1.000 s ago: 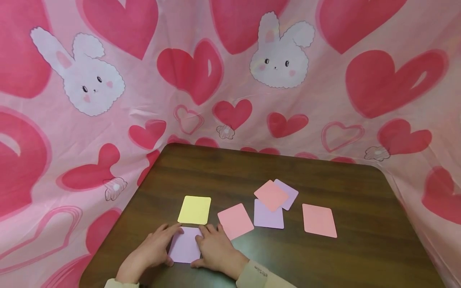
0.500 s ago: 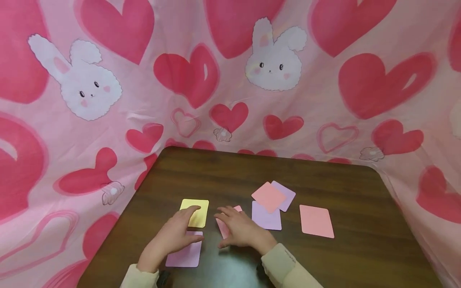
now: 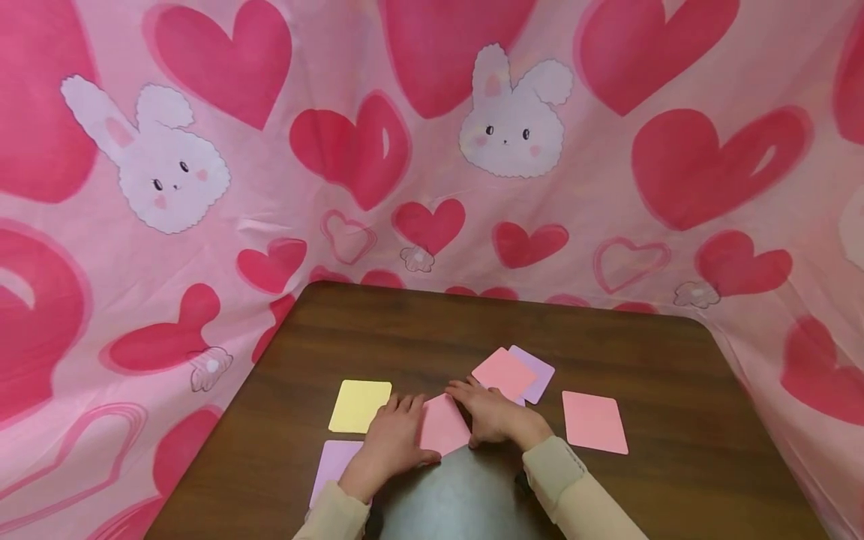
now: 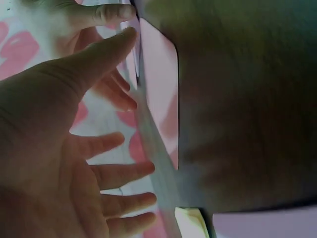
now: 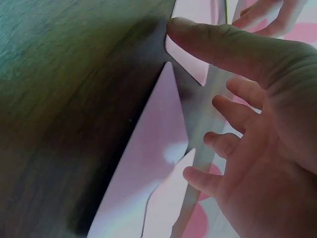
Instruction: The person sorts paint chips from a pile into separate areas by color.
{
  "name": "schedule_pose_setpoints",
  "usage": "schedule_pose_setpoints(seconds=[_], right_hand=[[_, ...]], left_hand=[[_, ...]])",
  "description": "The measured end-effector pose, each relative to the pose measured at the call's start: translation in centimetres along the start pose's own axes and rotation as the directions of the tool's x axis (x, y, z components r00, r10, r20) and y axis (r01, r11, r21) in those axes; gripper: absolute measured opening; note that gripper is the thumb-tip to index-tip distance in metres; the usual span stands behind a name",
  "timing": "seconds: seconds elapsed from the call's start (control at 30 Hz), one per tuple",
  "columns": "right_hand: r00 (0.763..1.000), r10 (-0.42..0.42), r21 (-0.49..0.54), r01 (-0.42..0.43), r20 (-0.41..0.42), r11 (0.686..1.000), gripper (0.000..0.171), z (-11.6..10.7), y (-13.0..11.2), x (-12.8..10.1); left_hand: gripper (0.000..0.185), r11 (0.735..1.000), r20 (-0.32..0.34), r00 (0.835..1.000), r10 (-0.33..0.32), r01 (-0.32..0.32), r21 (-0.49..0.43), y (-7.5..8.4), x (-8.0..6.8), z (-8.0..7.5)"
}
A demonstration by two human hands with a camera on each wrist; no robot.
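Pink card (image 3: 443, 424) lies flat on the table (image 3: 675, 360), near its front edge and a little left of the middle, between the two hands. Its long axis runs roughly front to back, the far end tilted slightly left.

Left hand (image 3: 394, 437): fingers fairly straight, lying over the card's left edge, thumb toward its near corner. Pressing or resting, not curled round it. The left wrist view shows spread, relaxed fingers and the thumb at a card's edge; nothing pinched.

Right hand (image 3: 489, 412): fingers extended flat, tips at the card's right and far edge; it also covers part of a purple card (image 3: 520, 400) beside it. The right wrist view shows the thumb stretched out and the other fingers loosely bent, holding nothing.

Key relation: the card sits directly between both hands, touched on both long sides, so neither hand is clearly nearer; the left covers more of the near end, the right more of the far end.

Other items:
- yellow card (image 3: 360, 406), just left of the left hand, apart from the pink one
- purple card at the front-left (image 3: 333, 461), partly under the left wrist
- overlapping pink-on-purple pair (image 3: 508, 373), behind the right hand
- single pink card (image 3: 594, 422) toward the right edge
- heart-and-rabbit cloth (image 3: 169, 165) hanging behind the table
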State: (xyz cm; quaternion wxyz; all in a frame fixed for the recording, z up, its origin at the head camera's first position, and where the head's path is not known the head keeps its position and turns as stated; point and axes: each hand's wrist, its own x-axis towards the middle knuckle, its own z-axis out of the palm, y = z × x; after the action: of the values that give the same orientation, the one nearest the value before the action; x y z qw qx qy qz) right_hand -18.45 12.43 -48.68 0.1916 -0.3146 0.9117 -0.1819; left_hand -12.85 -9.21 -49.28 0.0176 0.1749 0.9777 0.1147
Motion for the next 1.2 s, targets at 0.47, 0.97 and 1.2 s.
schedule_pose_setpoints(seconds=[0.47, 0.97, 1.2], right_hand=[[0.999, -0.003, -0.049, 0.006, 0.054, 0.999, 0.098, 0.1, -0.2, 0.5], [0.999, -0.038, -0.072, 0.041, 0.035, 0.997, 0.092, 0.1, -0.5, 0.1], [0.995, -0.101, -0.113, 0.1, -0.002, 0.989, 0.091, 0.4, -0.4, -0.3]], left_hand=[[0.091, 0.998, 0.014, 0.999, -0.03, 0.029, 0.052, 0.4, 0.2, 0.9], [0.08, 0.999, -0.031, 0.999, -0.03, 0.03, -0.012, 0.1, 0.4, 1.3], [0.074, 0.999, -0.008, 1.0, -0.029, 0.029, -0.023, -0.1, 0.3, 1.4]])
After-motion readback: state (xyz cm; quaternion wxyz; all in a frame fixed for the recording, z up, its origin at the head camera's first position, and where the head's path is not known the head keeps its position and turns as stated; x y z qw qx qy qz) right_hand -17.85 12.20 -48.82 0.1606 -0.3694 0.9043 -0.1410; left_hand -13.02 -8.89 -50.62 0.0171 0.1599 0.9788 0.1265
